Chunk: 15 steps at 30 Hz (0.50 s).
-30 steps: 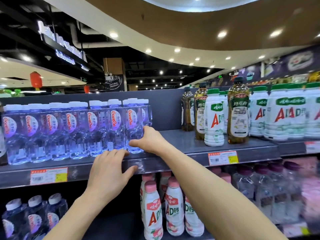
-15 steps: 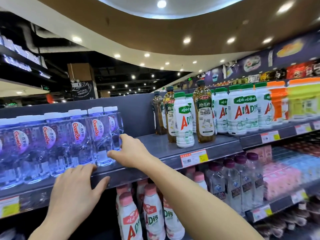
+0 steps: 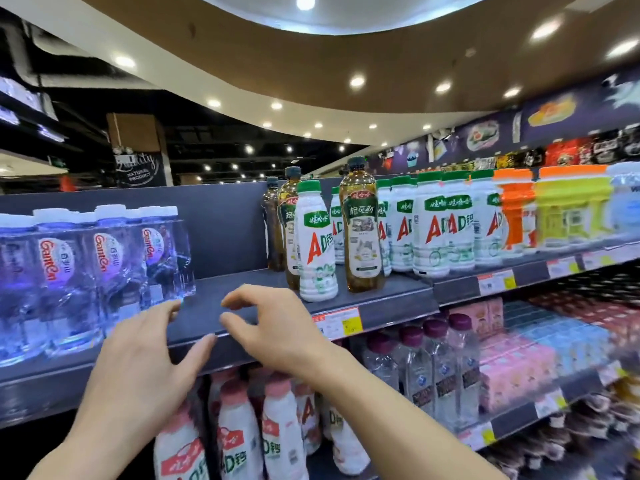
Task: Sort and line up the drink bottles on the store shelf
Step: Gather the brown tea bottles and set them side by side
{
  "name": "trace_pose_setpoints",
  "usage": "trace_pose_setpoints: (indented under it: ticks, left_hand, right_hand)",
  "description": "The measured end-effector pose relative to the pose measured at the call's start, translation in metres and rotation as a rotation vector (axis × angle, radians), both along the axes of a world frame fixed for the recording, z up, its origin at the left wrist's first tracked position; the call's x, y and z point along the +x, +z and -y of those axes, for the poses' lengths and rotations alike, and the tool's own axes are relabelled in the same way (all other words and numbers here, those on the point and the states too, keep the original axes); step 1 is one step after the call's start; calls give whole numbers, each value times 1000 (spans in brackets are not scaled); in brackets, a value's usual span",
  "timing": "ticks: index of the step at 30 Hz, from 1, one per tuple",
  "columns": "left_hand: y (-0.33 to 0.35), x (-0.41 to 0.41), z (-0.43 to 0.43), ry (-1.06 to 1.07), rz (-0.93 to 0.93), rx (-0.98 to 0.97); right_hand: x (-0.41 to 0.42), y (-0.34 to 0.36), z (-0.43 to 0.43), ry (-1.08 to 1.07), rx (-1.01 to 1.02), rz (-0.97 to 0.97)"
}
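"Clear plastic on the left: how many water bottles (image 3: 104,265) does the person face?"

"4 red-and-white labels show across the front row, under white caps, with more ranks behind. Blur hides the full count. They stand packed together at the left end of the dark grey shelf (image 3: 242,282)."

"And at the right end?"

"3 brown tea bottles (image 3: 362,233) with dark caps, mixed in with white bottles with green caps (image 3: 433,226). 1 white bottle stands forward between 2 of the brown ones, and at least 5 more run in a row to the right. Past them come orange-capped bottles (image 3: 512,209) and yellow-green bottles (image 3: 571,213), too smeared to count."

"What do the 2 hands hold?"

"Nothing. The left hand (image 3: 138,362) is spread wide with its fingers nearly straight. Its forefinger tip is just beside the base of the nearest water bottle, and contact cannot be told. Its thumb is at the shelf's front lip. The right hand (image 3: 273,327) hovers over that lip, fingers loosely curled, thumb and forefinger parted around air."

"Where is there room?"

"A bare stretch of shelf lies between the water and the tea, running back to the rear panel, and both hands are at its front edge. A price tag (image 3: 341,322) sits on the lip, right of the right hand. Below stand pink-capped white bottles (image 3: 239,441), purple-capped clear bottles (image 3: 426,368) and pink cartons (image 3: 512,372)."
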State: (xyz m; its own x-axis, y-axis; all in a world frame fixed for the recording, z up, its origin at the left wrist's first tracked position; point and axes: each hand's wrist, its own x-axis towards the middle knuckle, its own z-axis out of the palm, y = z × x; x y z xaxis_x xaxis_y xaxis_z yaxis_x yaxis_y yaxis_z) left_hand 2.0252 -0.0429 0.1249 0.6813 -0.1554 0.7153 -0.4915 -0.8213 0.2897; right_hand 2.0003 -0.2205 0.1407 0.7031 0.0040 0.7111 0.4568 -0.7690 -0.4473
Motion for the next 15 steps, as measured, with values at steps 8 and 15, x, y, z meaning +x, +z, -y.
trace_pose_setpoints:
  ticks: [8,15]
  left_hand:
    - [22,-6,106,-195,-118,-260]
    - [46,3,171,-282,-361,-341]
  right_hand:
    - [-33,-7,94,25,138,90]
    - [-40,0,167,-168,392,166]
